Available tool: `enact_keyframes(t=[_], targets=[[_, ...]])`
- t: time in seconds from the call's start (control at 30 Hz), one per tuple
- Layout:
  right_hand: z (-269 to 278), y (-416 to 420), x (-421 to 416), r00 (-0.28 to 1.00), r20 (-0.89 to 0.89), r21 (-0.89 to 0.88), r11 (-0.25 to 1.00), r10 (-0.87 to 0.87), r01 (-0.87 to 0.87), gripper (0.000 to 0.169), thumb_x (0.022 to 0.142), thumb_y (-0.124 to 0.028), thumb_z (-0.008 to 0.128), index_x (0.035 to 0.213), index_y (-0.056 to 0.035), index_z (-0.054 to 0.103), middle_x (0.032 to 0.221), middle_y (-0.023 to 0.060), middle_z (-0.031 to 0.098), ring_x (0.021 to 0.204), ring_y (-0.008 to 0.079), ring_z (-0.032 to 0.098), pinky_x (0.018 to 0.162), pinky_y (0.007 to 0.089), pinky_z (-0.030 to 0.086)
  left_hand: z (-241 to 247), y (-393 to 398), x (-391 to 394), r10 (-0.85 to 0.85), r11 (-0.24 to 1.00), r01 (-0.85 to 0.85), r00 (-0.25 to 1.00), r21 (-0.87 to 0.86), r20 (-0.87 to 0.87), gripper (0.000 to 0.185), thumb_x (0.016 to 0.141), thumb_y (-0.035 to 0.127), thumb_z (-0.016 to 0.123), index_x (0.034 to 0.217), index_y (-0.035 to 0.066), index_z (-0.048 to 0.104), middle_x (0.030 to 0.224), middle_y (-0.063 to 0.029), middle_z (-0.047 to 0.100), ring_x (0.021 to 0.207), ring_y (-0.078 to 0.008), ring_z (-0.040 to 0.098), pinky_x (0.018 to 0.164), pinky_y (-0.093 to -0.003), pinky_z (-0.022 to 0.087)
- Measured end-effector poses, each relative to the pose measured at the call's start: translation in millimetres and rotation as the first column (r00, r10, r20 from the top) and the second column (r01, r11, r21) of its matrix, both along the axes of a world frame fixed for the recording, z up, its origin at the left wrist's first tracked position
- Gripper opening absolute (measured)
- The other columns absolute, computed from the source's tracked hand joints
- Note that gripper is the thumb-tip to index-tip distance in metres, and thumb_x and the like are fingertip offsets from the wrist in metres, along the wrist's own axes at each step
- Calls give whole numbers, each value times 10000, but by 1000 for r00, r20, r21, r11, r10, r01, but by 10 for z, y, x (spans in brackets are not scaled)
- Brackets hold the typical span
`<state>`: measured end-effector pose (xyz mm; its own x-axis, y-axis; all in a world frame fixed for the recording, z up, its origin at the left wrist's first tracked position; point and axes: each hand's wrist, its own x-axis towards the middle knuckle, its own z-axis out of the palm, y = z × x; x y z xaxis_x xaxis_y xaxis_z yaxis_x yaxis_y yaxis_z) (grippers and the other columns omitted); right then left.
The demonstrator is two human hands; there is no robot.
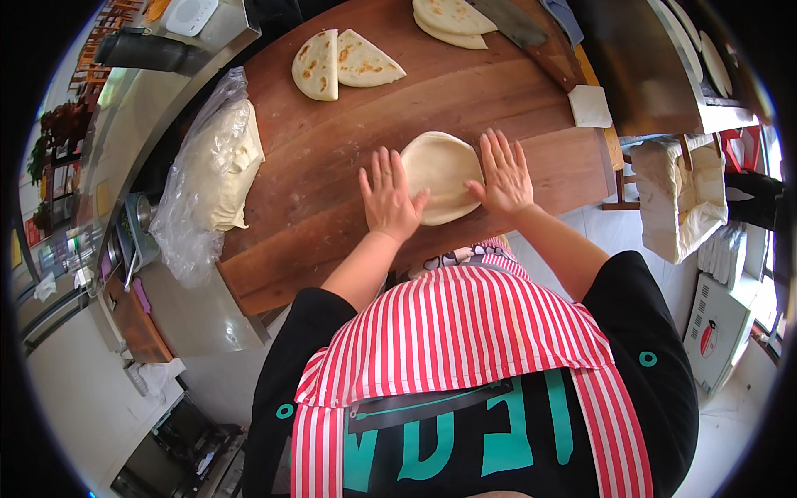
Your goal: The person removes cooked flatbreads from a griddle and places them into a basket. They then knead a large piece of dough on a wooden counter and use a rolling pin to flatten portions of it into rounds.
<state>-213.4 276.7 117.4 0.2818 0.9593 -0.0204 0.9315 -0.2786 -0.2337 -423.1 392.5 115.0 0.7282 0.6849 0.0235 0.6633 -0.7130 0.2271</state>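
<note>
A flat round of pale dough (pixel 443 174) lies on the wooden board (pixel 324 199) in front of me. At its left edge rests my left hand (pixel 391 198), palm down with the fingers apart and the thumb on the dough's rim. My right hand (pixel 505 177) is at the right edge, fingers spread, its thumb touching the dough. Neither hand grips anything. Beyond them lie two cut pieces of browned flatbread (pixel 316 65). A larger mass of dough (pixel 233 168) sits at the left, partly under clear plastic film (pixel 193 168).
More cut flatbread (pixel 451 18) lies at the far side, beside a cleaver (pixel 514 23) with a wooden handle. A folded white cloth (pixel 589 106) is at the board's right edge. A cloth-lined basket (pixel 660 193) stands beyond it. A dark bottle (pixel 146 51) stands at upper left.
</note>
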Motion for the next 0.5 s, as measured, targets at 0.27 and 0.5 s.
enact_keyframes(t=[0.27, 0.5], targets=[[-1, -872, -432, 998, -66, -36, 999, 13, -15, 696, 829, -333, 622, 1404, -35, 368, 1457, 134, 393, 1378, 270, 321, 1114, 502, 217, -121, -583, -454, -272, 956, 275, 961, -102, 42, 891, 868, 536, 525, 1441, -81, 235, 1509, -263, 233, 1420, -395, 179, 1149, -501, 157], [124, -912, -14, 984, -163, 191, 981, 78, -46, 253, 763, -142, 631, 1015, -117, 622, 899, 78, 628, 878, 257, 609, 754, 375, 445, 200, -194, -463, -332, 923, 378, 872, -67, 359, 570, 938, 342, 506, 1395, 19, 398, 1435, -213, 400, 1351, -346, 363, 1095, -482, 287]])
